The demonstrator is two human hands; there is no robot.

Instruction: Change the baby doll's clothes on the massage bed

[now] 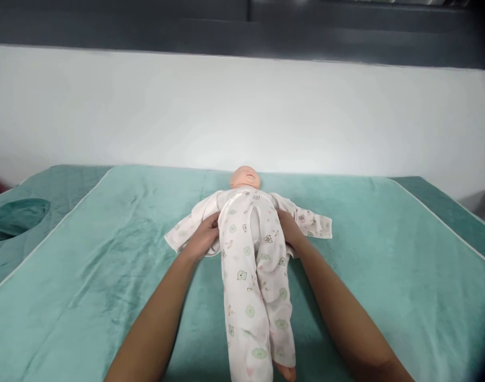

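A baby doll (245,178) lies on its back on a teal blanket (107,254), head away from me. It wears a white sleepsuit (252,265) printed with small green animals, legs stretched toward me. My left hand (202,236) grips the suit's side at the doll's waist, fingers curled into the cloth. On the other side, my right hand (289,228) presses against the waist, its fingers tucked under the fabric. One bare foot (285,371) pokes out at the bottom.
The blanket covers a wide bed with a white-piped edge (437,217). A darker teal cloth (15,217) lies at the left. Behind the bed runs a white wall (242,111) with a dark band above.
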